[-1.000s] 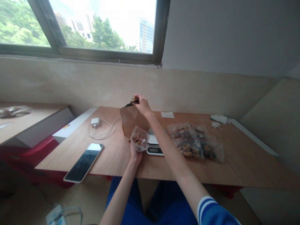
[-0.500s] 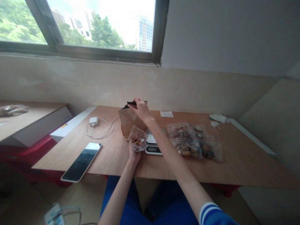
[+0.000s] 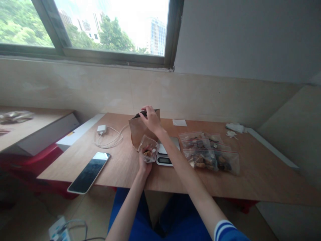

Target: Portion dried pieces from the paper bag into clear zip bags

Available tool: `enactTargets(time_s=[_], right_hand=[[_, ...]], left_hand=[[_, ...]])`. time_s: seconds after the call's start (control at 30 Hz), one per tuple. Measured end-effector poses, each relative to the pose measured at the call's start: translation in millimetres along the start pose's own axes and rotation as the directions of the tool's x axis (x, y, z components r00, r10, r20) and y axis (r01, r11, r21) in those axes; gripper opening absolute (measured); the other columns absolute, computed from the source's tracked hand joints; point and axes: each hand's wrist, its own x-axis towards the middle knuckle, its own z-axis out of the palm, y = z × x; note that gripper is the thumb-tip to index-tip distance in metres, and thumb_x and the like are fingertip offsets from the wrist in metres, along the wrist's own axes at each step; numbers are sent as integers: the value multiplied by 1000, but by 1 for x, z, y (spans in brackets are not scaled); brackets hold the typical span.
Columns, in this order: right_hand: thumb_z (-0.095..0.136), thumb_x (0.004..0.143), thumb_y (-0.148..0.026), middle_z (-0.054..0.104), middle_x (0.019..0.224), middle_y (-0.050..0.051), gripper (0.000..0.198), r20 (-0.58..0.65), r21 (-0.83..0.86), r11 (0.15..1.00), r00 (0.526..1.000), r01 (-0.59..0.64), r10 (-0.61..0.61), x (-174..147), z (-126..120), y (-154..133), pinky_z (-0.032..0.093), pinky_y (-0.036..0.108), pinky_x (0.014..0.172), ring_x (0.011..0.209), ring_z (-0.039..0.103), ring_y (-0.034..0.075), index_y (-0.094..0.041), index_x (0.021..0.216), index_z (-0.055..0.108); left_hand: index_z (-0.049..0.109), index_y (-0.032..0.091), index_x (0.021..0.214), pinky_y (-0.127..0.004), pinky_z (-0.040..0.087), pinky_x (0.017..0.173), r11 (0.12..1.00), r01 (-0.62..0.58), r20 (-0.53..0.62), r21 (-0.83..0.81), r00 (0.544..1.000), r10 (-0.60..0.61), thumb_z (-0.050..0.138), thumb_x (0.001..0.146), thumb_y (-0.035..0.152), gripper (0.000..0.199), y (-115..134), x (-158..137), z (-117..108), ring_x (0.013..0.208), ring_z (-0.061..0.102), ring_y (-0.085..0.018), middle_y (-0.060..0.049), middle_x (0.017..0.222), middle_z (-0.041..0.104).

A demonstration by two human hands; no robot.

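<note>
My left hand (image 3: 144,165) is wrapped round a clear plastic bag (image 3: 148,149) from below. The bag's mouth gapes toward me, and brown and reddish dried pieces lie inside. Behind it a brown paper bag (image 3: 140,129) stands upright with its dark-lined top open. Over that opening is my right hand (image 3: 150,118), thumb apart from the fingers, with nothing visible between them; the fingertips are partly hidden at the rim. A small kitchen scale (image 3: 165,160) sits just right of the plastic bag, partly covered by my right forearm.
Several zip bags of dried pieces (image 3: 203,157) lie right of the scale. A phone (image 3: 89,172) overhangs the table's front edge at left. Behind it are a white charger (image 3: 101,129) and cable. A white paper (image 3: 179,123) lies near the wall.
My right hand has gone from pinching something dark at the paper bag's top to having thumb and fingers apart over its opening. My left hand still holds the plastic bag.
</note>
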Motion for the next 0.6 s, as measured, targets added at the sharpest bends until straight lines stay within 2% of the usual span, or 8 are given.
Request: enactTargets(time_s=[0.1, 0.17, 0.2, 0.27, 0.33, 0.37, 0.5, 0.6], right_hand=[[49, 84, -14, 55, 104, 5, 11, -74, 153, 988, 997, 26, -15, -14, -22, -18, 43, 30, 92, 103, 51, 16, -19, 93, 52], [42, 86, -15, 57, 99, 4, 13, -153, 254, 966, 984, -45, 86, -31, -39, -30, 44, 29, 89, 97, 54, 14, -19, 93, 52], [40, 86, -14, 58, 94, 3, 15, -91, 304, 949, 989, -83, 116, -41, -47, -35, 45, 27, 85, 92, 56, 13, -19, 91, 53], [37, 85, -10, 61, 84, 0, 21, 202, 360, 910, 970, -204, 138, -65, -57, -37, 48, 24, 75, 80, 59, 11, -18, 85, 56], [40, 81, -7, 63, 80, 0, 23, 506, 291, 900, 850, -325, 143, -87, -57, -32, 48, 24, 69, 74, 60, 11, -17, 83, 61], [43, 79, -5, 64, 82, 2, 22, 576, 225, 912, 802, -343, 159, -98, -54, -29, 47, 24, 70, 76, 61, 12, -16, 82, 62], [52, 74, -4, 62, 104, 8, 29, 535, 90, 955, 823, -282, 193, -125, -31, -17, 44, 32, 86, 98, 57, 18, -16, 98, 61], [67, 65, -11, 57, 116, 12, 47, 591, 44, 975, 792, -218, 151, -131, -17, -12, 39, 39, 95, 113, 49, 25, -15, 110, 55]], left_hand=[[63, 17, 80, -19, 46, 54, 998, -56, 11, -3, 998, 56, 61, 70, 25, 13, 0, 1, 0, 52, 56, -8, 3, 59, 59], [63, 17, 80, -21, 46, 56, 996, -86, 6, -5, 996, 86, 60, 71, 26, 13, 0, 1, 1, 53, 57, -9, 3, 60, 60], [64, 17, 79, -21, 46, 56, 996, -94, 2, 0, 996, 94, 60, 71, 27, 13, 0, 1, 1, 54, 58, -9, 2, 61, 61], [65, 17, 78, -22, 47, 57, 994, -107, -7, 14, 994, 108, 59, 71, 29, 15, 1, 1, 2, 57, 60, -11, 1, 65, 64], [66, 16, 79, -22, 47, 59, 993, -115, -22, 18, 993, 115, 59, 71, 30, 17, 0, 1, 2, 61, 62, -12, 0, 68, 66], [66, 15, 78, -23, 47, 60, 992, -127, -37, 18, 991, 127, 58, 72, 30, 18, 0, 2, 1, 63, 62, -13, -1, 70, 67], [65, 15, 79, -24, 48, 65, 980, -187, -82, 63, 978, 192, 54, 75, 21, 13, -3, 4, -7, 69, 63, -15, -2, 74, 67], [64, 15, 84, -25, 49, 67, 974, -207, -72, 93, 974, 214, 55, 75, 17, 12, -7, 4, -14, 78, 63, -18, -4, 80, 67]])
